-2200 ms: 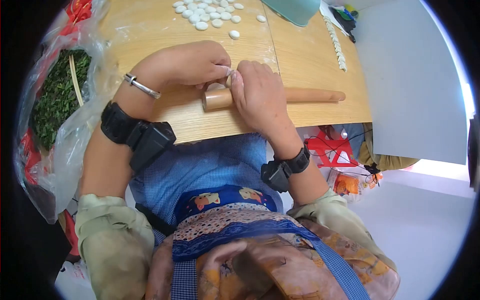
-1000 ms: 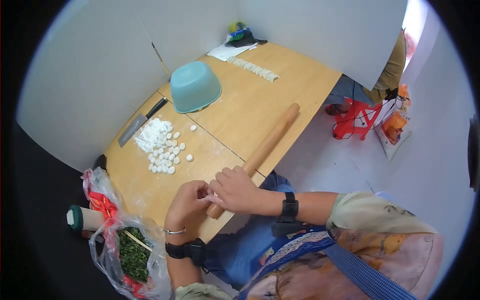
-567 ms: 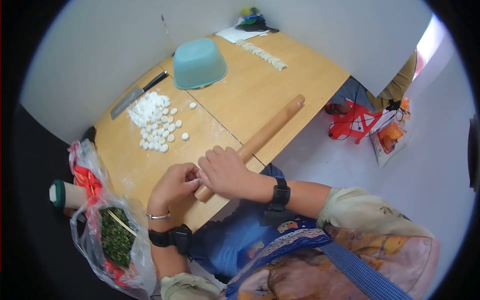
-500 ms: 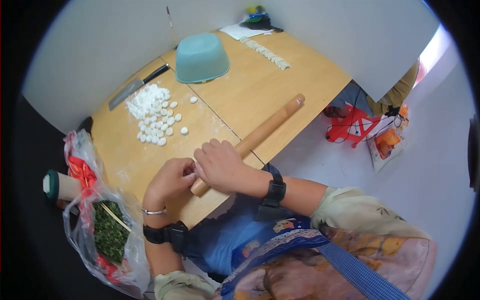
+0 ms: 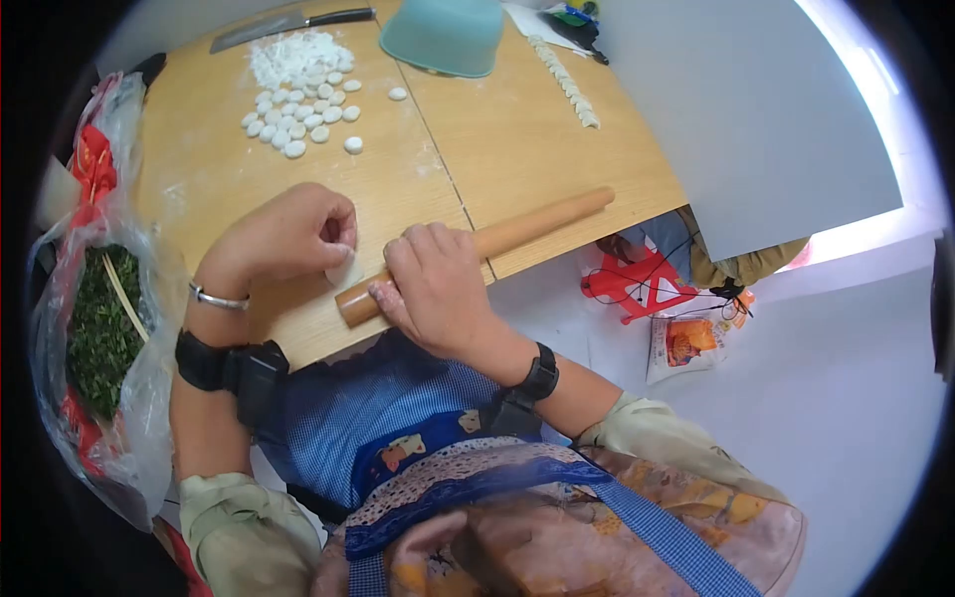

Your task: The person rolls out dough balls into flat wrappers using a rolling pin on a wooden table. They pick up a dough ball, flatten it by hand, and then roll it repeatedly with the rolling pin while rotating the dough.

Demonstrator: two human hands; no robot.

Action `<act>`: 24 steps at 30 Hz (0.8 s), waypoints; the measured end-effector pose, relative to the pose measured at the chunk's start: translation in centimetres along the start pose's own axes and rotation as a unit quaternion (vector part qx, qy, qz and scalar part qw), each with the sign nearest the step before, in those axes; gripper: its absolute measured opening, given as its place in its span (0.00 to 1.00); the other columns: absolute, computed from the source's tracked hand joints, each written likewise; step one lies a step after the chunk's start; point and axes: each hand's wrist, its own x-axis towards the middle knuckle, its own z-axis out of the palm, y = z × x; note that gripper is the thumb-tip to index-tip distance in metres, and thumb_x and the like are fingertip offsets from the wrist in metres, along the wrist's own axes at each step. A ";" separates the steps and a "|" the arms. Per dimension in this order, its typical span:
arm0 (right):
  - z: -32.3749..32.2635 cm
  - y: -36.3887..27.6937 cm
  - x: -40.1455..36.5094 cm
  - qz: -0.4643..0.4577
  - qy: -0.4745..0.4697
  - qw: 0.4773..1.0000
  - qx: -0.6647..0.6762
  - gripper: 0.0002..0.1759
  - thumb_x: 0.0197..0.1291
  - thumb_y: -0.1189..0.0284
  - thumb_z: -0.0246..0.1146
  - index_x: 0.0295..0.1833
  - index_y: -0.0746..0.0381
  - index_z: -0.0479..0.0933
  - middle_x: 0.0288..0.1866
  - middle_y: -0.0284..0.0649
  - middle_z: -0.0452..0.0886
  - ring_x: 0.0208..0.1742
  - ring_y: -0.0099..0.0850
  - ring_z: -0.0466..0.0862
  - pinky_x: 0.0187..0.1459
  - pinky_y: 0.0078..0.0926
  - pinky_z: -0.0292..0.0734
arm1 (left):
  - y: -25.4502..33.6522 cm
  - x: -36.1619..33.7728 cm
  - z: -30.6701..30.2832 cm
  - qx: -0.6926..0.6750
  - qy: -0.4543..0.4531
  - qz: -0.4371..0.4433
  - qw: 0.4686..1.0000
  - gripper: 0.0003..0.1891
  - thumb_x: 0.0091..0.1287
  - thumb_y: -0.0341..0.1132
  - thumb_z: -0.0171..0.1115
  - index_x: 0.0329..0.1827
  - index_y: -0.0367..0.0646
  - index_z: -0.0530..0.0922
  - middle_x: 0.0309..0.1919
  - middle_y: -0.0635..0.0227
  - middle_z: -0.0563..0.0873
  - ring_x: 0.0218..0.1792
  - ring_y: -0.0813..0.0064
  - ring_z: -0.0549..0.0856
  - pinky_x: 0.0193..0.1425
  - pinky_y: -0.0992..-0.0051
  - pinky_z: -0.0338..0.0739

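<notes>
My right hand (image 5: 435, 284) is wrapped round the near end of a wooden rolling pin (image 5: 542, 217), which lies slantwise over the table's front edge. Flour coats its thumb. Just to the left, my left hand (image 5: 293, 234) is closed, thumb against curled fingers, with a small pale piece of dough (image 5: 345, 270) showing beneath the thumb near the pin's end. Most of that piece is hidden by the hand. Beyond the hands lie several small round dough pieces (image 5: 297, 130) beside a heap of white flour (image 5: 300, 58).
A knife (image 5: 264, 32) lies behind the flour. An upturned teal basin (image 5: 443, 35) and a row of dumplings (image 5: 564, 82) stand further right. At left, a plastic bag holds chopped greens (image 5: 104, 333) with chopsticks. A red stool (image 5: 637, 289) is on the floor.
My hands have moved apart; the left is now left of the rolling pin and the right grips the pin. The view has shifted, so the table appears higher.
</notes>
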 end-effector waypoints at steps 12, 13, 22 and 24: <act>2.8 1.6 4.6 0.034 0.003 0.999 -0.015 0.12 0.63 0.63 0.66 0.40 0.61 0.77 0.35 0.43 0.79 0.41 0.44 0.79 0.40 0.45 0.71 | 0.8 0.3 -0.3 0.039 -0.003 -0.064 0.997 0.10 0.67 0.30 0.61 0.32 0.30 0.83 0.20 0.60 0.83 0.25 0.74 0.82 0.33 0.71 0.78; 2.9 1.8 4.9 0.040 0.000 0.999 0.000 0.12 0.63 0.63 0.66 0.39 0.60 0.77 0.34 0.43 0.79 0.41 0.44 0.80 0.40 0.46 0.72 | 0.7 0.4 -0.4 0.041 -0.005 -0.063 0.997 0.10 0.67 0.30 0.61 0.32 0.30 0.83 0.20 0.60 0.83 0.25 0.74 0.82 0.33 0.71 0.78; 1.8 0.4 1.6 0.032 0.056 0.998 0.000 0.12 0.59 0.63 0.67 0.40 0.58 0.75 0.35 0.42 0.75 0.41 0.44 0.77 0.40 0.46 0.66 | -0.5 0.0 0.4 0.013 0.000 -0.005 1.000 0.06 0.62 0.29 0.69 0.33 0.35 0.84 0.23 0.66 0.84 0.28 0.80 0.80 0.35 0.73 0.78; 1.7 0.1 1.4 0.031 0.066 0.997 0.006 0.14 0.57 0.60 0.69 0.40 0.56 0.75 0.36 0.40 0.75 0.42 0.41 0.76 0.42 0.44 0.66 | -0.9 0.0 0.5 -0.041 -0.008 -0.044 0.998 0.03 0.62 0.26 0.68 0.35 0.37 0.84 0.26 0.72 0.84 0.30 0.83 0.80 0.36 0.76 0.78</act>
